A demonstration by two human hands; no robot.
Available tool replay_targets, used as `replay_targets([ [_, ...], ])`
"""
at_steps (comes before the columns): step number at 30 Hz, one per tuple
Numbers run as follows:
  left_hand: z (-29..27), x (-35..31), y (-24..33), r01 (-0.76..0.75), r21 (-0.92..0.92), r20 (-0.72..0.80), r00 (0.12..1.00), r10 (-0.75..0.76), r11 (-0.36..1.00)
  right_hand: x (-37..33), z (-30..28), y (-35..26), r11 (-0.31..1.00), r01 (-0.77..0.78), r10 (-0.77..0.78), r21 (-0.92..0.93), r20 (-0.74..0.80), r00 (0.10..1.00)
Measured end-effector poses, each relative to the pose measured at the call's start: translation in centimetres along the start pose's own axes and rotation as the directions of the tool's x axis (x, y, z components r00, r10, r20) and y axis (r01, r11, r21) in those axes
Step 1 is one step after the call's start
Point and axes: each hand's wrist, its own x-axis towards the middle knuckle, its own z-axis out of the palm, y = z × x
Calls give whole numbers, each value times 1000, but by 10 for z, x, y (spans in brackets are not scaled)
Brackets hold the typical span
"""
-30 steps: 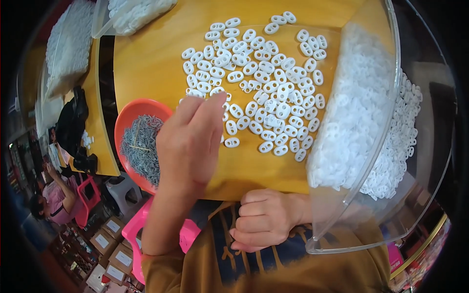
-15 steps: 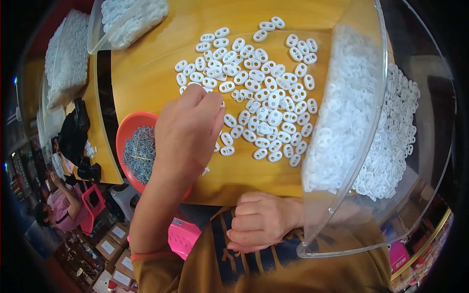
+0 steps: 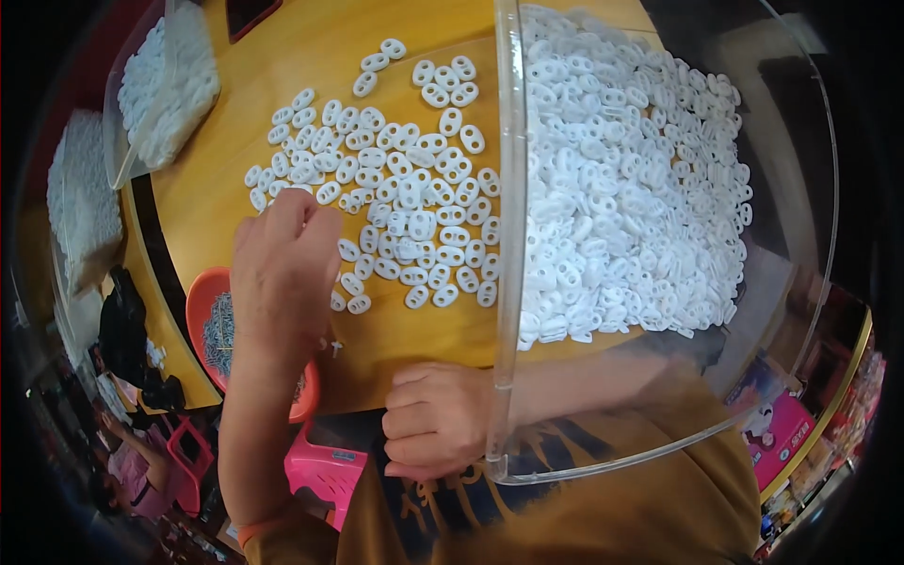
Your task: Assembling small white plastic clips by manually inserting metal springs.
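My left hand (image 3: 282, 273) is closed, knuckles up, at the left side of many loose white oval plastic pieces (image 3: 422, 224) with two holes each. Its fingertips are hidden beneath it, so whatever it pinches cannot be made out. Beside that wrist stands an orange bowl (image 3: 196, 299) holding grey screws (image 3: 218, 334). My right hand (image 3: 428, 414) is curled into a fist at the table's near edge, its inner side out of sight. The right forearm shows through the wall of a clear plastic bin (image 3: 509, 282).
White pieces (image 3: 603, 207) are heaped at the right, seen through the clear bin. More filled clear containers (image 3: 174, 104) stand at the far left, near a black bag (image 3: 122, 320). A pink stool (image 3: 325, 476) is below the table edge. Another person (image 3: 141, 466) sits at lower left.
My view has shifted, so the table and both hands appear further left, and more of the white heap shows through the bin. Both hands stay closed in nearly the same places.
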Motion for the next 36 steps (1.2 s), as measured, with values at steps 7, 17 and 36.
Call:
replay_targets([
  [7,-8,2,-7,-120,-70,-17,993,119,990,2,-1,-2,1000,-11,11,-24,-15,1000],
  [17,-24,-44,28,253,-924,373,759,-534,-286,11,-17,-4,971,-232,227,-55,-81,971],
  [36,-24,-149,86,1,-995,63,770,-635,-98,10,12,-53,726,-582,668,368,-175,723],
])
